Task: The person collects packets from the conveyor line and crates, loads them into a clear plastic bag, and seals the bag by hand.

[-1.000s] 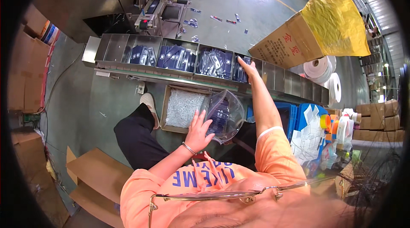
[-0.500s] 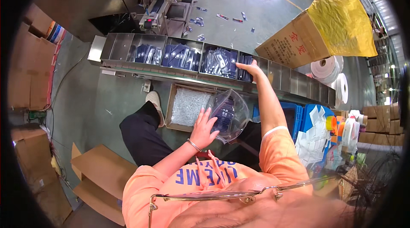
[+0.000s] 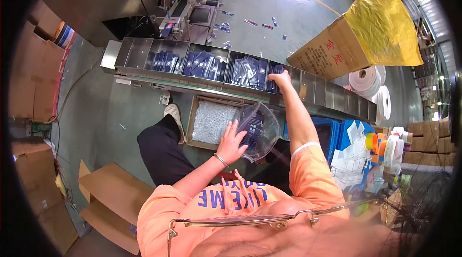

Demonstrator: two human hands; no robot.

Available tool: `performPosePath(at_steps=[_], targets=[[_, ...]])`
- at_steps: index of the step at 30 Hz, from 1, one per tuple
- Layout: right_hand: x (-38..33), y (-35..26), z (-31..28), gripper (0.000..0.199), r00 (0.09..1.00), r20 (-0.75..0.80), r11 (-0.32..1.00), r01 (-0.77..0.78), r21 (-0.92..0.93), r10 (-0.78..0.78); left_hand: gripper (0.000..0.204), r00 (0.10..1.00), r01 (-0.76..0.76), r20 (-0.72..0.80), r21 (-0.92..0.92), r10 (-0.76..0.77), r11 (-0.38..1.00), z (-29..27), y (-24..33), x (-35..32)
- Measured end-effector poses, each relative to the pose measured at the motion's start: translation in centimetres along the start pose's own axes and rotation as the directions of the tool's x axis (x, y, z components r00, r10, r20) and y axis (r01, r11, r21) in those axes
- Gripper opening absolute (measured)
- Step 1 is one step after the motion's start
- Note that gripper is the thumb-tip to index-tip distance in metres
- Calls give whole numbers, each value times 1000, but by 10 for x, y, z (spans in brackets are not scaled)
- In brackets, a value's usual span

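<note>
My left hand [image 3: 232, 142] lies with its fingers stretched out and apart against the near left side of a clear plastic bag [image 3: 270, 134]. A stack of dark blue sachets [image 3: 252, 129] with pale print is inside the bag. Farther away, my right hand [image 3: 281, 80] reaches into a compartment of the long metal trough [image 3: 315, 87]. Its fingers curl round dark blue sachets [image 3: 275, 69] there, and the hand partly hides them. Compartments to its left hold more flat dark sachets [image 3: 248, 71], some showing silvery or clear faces.
A carton of small clear pieces [image 3: 211, 122] stands left of the bag. Blue crates [image 3: 334, 132] stand to the right, with white paper labels [image 3: 350, 158] on them. Beyond the trough are a machine [image 3: 185, 14], a yellow-lined carton [image 3: 332, 47] and white rolls [image 3: 363, 78]. An open carton [image 3: 115, 189] is at lower left.
My right hand has drawn in its spread fingers and closed round sachets in the compartment. My left hand stays against the bag, almost unmoved.
</note>
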State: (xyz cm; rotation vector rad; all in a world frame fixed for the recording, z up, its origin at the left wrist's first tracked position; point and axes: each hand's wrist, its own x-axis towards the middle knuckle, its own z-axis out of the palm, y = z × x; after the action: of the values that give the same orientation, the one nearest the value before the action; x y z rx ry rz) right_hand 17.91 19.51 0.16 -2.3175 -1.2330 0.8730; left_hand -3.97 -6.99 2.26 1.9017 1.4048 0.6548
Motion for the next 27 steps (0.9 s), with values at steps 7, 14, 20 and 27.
performPosePath(at_steps=[7, 14, 20, 27], targets=[[-17, -5, -14, 63, 999, -11, 989, 39, 143, -38, 54, 998, 55, 7, -4, -55, 998, 22, -23, 5], [-14, 16, -85, 54, 989, -23, 889, 142, 436, -147, 55, 997, 74, 24, 13, -74, 997, 22, -21, 17], [-65, 42, -141, 38, 957, 105, 571, 71, 818, -270, 54, 992, -2, -125, -44, -3, 999, 37, -43, 21], [-191, 48, -89, 62, 683, 114, 684, 679, 268, -722, 57, 980, -24, -197, -156, -8, 988, 14, -32, 29]])
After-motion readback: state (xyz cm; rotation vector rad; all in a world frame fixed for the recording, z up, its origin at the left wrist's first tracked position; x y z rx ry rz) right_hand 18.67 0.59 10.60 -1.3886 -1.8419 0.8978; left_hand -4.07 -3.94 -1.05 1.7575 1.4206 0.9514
